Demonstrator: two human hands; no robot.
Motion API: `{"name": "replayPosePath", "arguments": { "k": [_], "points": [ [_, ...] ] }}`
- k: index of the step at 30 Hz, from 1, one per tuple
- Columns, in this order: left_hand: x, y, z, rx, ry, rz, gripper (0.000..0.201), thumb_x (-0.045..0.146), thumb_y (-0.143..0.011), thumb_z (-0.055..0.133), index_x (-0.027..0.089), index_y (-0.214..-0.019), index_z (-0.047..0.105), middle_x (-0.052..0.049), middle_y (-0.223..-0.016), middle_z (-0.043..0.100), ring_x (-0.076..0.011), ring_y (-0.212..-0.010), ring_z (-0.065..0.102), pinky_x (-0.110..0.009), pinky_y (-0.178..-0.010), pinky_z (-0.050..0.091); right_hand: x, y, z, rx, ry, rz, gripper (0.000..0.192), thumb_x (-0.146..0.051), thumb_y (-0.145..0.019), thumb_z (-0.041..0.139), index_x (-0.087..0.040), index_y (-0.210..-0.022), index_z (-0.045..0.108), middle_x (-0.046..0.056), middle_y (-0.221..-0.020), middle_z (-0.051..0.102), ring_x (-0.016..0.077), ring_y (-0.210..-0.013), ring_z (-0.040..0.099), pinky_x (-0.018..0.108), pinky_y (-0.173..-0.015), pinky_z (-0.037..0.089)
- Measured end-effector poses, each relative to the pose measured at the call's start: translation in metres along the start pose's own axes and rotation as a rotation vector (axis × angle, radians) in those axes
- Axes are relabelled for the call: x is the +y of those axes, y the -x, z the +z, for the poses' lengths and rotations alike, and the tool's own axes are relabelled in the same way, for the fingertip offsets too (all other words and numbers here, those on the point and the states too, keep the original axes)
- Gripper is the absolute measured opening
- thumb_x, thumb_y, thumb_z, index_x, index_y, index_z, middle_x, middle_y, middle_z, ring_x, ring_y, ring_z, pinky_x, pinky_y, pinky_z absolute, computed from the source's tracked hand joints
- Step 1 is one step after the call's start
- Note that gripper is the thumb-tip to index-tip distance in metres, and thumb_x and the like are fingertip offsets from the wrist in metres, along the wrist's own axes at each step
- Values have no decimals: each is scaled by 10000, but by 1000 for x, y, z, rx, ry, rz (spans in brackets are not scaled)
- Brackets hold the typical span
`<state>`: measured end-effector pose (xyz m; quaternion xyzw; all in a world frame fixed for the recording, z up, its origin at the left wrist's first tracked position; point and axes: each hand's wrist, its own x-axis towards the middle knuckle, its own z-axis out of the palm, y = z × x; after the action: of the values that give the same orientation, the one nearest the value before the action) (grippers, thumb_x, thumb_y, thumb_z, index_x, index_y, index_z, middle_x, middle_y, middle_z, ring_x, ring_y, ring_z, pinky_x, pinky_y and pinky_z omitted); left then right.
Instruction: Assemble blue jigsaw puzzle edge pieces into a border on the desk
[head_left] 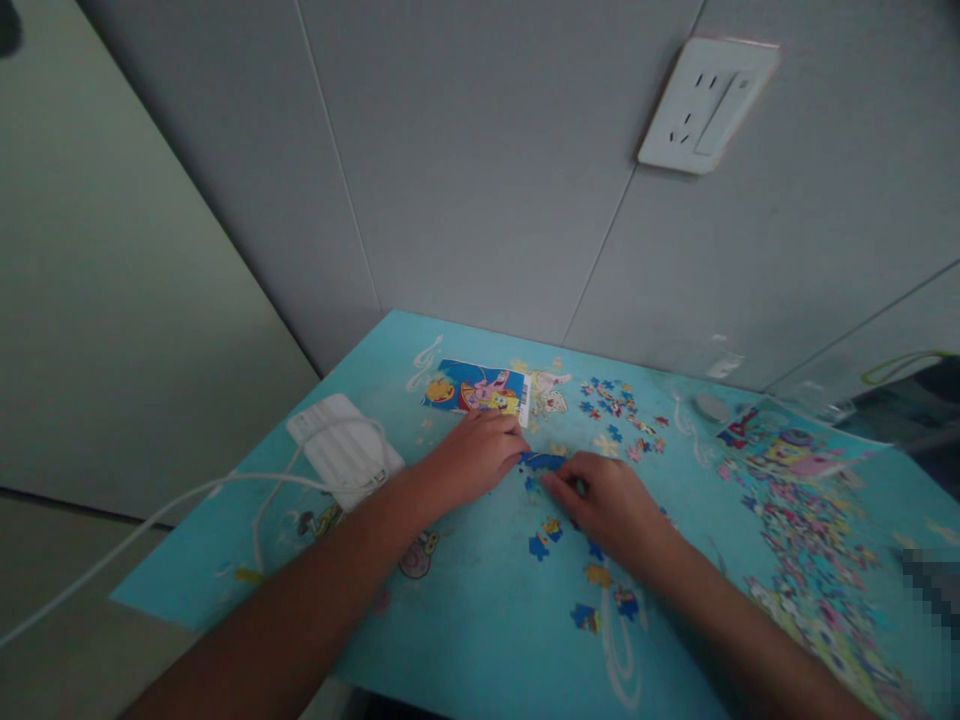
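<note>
We are pinching a blue strip (543, 461) between left hand (471, 455) and right hand (609, 503); uneven pressing could buckle it onto loose pieces (546, 535) below.

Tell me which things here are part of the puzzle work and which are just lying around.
In use: left hand, right hand, blue puzzle pieces, loose pieces, picture card.
Lying about: white power adapter, its cable, wall socket.
</note>
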<state>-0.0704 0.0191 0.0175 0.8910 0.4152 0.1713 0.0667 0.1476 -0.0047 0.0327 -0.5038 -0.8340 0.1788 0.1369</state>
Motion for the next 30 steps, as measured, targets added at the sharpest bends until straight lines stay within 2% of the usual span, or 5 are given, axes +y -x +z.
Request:
{"name": "replayPosePath", "arguments": {
  "k": [4,8,20,30],
  "points": [
    [0,0,0,0,-1,0,168,205,-958,567,218,-1035,716,-47,-1004,657,-213,-1007,594,-365,-884,426,6,-3,-1,-33,-92,-84,67,-262,-867,667,-243,-886,728,11,-851,680,157,-737,614,268,-669,441],
    [0,0,0,1,-3,0,172,208,-960,561,224,-1042,712,-45,-1008,655,-218,-1012,593,-374,-882,425,7,-3,5,-47,-93,-81,123,-247,-813,734,-250,-936,732,10,-862,662,150,-718,597,262,-651,439],
    [-1,1,1,1,-5,-8,162,213,-945,570,237,-1018,713,-36,-1000,639,-216,-1006,587,-375,-894,418,0,-3,10,-33,-98,-52,52,-208,-820,703,-239,-858,720,6,-839,662,144,-696,590,264,-644,430],
    [-2,2,1,-4,7,-5,165,225,-948,570,236,-1034,710,-42,-1032,643,-214,-1029,580,-376,-937,413,-3,-3,22,51,-74,-62,30,-255,-862,679,-231,-851,691,7,-831,635,149,-698,584,275,-664,433]
  ]
}}
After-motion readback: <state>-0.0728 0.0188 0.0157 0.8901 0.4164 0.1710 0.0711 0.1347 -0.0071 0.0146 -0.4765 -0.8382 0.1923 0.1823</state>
